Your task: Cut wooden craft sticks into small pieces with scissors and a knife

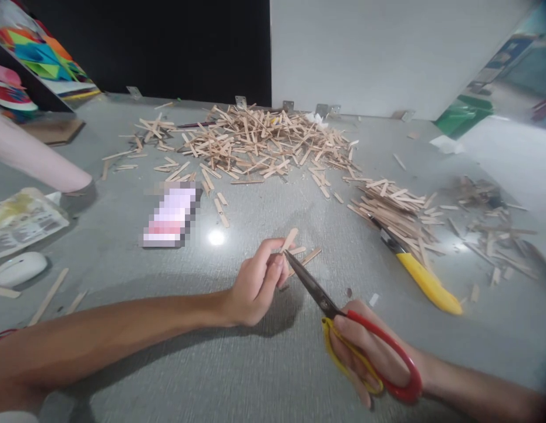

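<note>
1. From where I stand, the left hand (pixel 255 285) pinches a small wooden stick (pixel 291 237) between thumb and fingers, over the grey table (pixel 220 376).
2. The right hand (pixel 363 336) grips scissors (pixel 312 286) by their red and yellow handles, the blade tips right at the left fingertips, beside that stick.
3. Beyond the hands spreads a loose heap of sticks (pixel 255 141).
4. Over to the right, a yellow-handled tool (pixel 425 279) lies against a smaller pile (pixel 387 202).
5. A white mouse (pixel 20 268) sits at far left.

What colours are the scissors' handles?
One red loop and one yellow loop, clearest in the head view.
</note>
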`<state>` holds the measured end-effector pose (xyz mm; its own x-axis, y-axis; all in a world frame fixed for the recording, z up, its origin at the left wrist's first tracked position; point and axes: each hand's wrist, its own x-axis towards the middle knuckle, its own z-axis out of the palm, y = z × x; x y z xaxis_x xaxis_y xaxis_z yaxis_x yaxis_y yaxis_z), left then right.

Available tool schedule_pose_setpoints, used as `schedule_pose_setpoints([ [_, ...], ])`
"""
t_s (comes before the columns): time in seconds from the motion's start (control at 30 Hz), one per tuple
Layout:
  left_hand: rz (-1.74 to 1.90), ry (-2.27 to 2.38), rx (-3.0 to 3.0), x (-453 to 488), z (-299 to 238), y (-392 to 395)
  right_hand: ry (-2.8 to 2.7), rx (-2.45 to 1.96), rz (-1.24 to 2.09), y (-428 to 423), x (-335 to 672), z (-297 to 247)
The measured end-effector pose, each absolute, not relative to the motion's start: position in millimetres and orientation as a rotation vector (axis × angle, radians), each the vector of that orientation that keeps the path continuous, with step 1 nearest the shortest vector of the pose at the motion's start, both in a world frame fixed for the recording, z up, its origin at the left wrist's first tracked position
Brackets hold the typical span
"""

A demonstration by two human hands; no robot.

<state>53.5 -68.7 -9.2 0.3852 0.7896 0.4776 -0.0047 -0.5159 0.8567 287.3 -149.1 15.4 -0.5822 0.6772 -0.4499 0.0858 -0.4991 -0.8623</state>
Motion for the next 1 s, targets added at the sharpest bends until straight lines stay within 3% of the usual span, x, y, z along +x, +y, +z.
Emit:
schedule_pose_setpoints([
  [0.53, 1.233, 0.888, 1.642, 53, -18, -66, -1.1, -0.974, 2.117, -158, 292, -16],
  [1.0, 1.185, 0.771, 1.778, 54, -10, -72, -1.239, -0.966, 2.142, -156, 295, 5],
])
